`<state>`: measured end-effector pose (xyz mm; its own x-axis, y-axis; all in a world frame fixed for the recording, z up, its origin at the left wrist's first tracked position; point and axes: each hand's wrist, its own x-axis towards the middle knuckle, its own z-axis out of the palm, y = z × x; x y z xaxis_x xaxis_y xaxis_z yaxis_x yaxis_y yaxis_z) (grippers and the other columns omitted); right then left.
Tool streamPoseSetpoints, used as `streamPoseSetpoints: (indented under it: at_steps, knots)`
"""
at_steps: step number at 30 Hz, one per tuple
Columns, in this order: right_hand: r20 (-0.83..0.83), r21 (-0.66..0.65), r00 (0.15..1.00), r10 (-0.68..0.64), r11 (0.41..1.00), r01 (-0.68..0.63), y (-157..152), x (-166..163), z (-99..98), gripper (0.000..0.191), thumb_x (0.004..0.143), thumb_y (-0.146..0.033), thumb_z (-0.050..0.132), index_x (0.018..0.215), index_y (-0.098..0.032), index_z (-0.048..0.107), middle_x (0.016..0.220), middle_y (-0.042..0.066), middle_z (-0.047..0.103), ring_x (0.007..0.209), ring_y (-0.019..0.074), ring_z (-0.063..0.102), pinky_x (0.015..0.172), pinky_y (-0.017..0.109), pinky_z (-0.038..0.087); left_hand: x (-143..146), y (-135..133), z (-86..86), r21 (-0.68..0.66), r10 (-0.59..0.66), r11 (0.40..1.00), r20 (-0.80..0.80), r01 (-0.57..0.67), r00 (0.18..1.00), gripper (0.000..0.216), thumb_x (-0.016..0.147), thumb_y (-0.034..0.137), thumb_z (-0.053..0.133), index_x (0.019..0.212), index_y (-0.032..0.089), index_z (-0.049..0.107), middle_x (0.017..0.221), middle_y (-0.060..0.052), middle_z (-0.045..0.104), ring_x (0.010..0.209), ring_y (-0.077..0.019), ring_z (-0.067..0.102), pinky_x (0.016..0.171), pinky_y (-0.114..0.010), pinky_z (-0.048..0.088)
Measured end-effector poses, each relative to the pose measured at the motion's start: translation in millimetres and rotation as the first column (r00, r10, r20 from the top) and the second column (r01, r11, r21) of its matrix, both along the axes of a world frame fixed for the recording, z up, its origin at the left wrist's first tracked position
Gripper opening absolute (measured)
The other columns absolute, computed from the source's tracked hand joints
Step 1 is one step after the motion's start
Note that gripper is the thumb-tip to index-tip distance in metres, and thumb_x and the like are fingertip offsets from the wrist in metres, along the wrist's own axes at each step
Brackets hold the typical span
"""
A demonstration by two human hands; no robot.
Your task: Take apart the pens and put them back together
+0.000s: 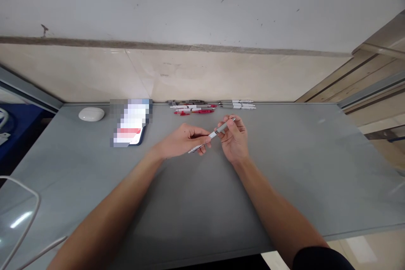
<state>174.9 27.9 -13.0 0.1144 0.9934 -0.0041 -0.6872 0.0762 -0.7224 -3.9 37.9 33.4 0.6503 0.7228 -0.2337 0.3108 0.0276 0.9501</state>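
Holding one grey-and-white pen [218, 131] just above the middle of the desk [284, 168]: fingers of the left hand [185, 140] are pinching its tip end, and fingers of the right hand [236, 140] are closing round the grey barrel. It is probably light, stiff and smooth, and best gripped near both ends. Spare pens [196, 107] are lying at the far edge.

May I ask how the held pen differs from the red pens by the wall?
The held pen is grey and white; the red pens show red. The held pen slants between the left hand and right hand; the red pens lie on the table. Both are slim pens.
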Motion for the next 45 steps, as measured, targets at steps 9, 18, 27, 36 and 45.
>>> streamPoseSetpoints:
  at_steps: [9, 18, 27, 36, 45]
  knots:
    - [0.064, 0.006, 0.998, -0.011, 1.0, 0.01, -1.5, 0.2, 1.8, 0.009, 0.072, -0.029, 0.076, 0.078, -0.024, 0.071, 0.076, -0.005, 0.065, 0.069, 0.0087, 0.065, 0.066, 0.024, 0.06, -3.4, -0.7, -0.8, -0.083, -0.027, 0.996, 0.02, 0.029, 0.999, 0.036, 0.089, 0.048, 0.053, 0.089, 0.016, 0.069, 0.081, -0.004, 0.068, 0.071, -0.0145, 0.066, 0.068, -0.026, 0.049]
    - [0.055, -0.054, 0.993, -0.104, 0.993, 0.107, 0.0, -3.9, 2.5, 0.012, 0.069, -0.026, 0.078, 0.074, -0.023, 0.068, 0.074, -0.006, 0.063, 0.064, 0.0074, 0.064, 0.061, 0.023, 0.058, 3.4, -4.1, -5.9, 0.121, 0.057, 0.991, -0.03, -0.053, 0.998, 0.031, 0.089, 0.044, 0.053, 0.084, 0.017, 0.068, 0.074, -0.001, 0.065, 0.069, -0.0132, 0.063, 0.063, -0.023, 0.046]
    - [0.061, -0.047, 0.997, -0.039, 0.998, 0.042, -2.6, 0.1, 0.5, 0.015, 0.069, -0.03, 0.078, 0.08, -0.025, 0.069, 0.083, -0.004, 0.068, 0.073, 0.0094, 0.067, 0.065, 0.023, 0.057, -2.7, 1.2, -7.2, -0.009, -0.056, 0.998, 0.044, 0.057, 0.997, 0.039, 0.091, 0.05, 0.048, 0.092, 0.015, 0.067, 0.079, -0.004, 0.065, 0.069, -0.0133, 0.063, 0.066, -0.025, 0.048]
    - [-0.052, -0.002, 0.998, 0.043, 0.999, -0.043, -1.1, 1.0, -1.5, 0.016, 0.067, -0.027, 0.079, 0.075, -0.027, 0.066, 0.078, -0.008, 0.062, 0.066, 0.0064, 0.062, 0.061, 0.022, 0.059, 0.0, -4.6, 4.3, -0.147, -0.106, 0.983, 0.065, 0.114, 0.992, 0.039, 0.092, 0.048, 0.048, 0.091, 0.014, 0.066, 0.083, -0.006, 0.067, 0.069, -0.0141, 0.064, 0.065, -0.026, 0.05]
    - [0.01, -0.063, 0.998, -0.064, 0.996, 0.065, 1.8, -2.6, -0.5, 0.018, 0.068, -0.026, 0.079, 0.073, -0.023, 0.062, 0.076, -0.007, 0.061, 0.065, 0.0075, 0.062, 0.061, 0.024, 0.059, 2.0, -3.0, -4.6, 0.125, 0.019, 0.992, -0.082, -0.009, 0.996, 0.036, 0.091, 0.048, 0.049, 0.085, 0.018, 0.065, 0.073, -0.001, 0.065, 0.067, -0.0135, 0.063, 0.064, -0.024, 0.046]
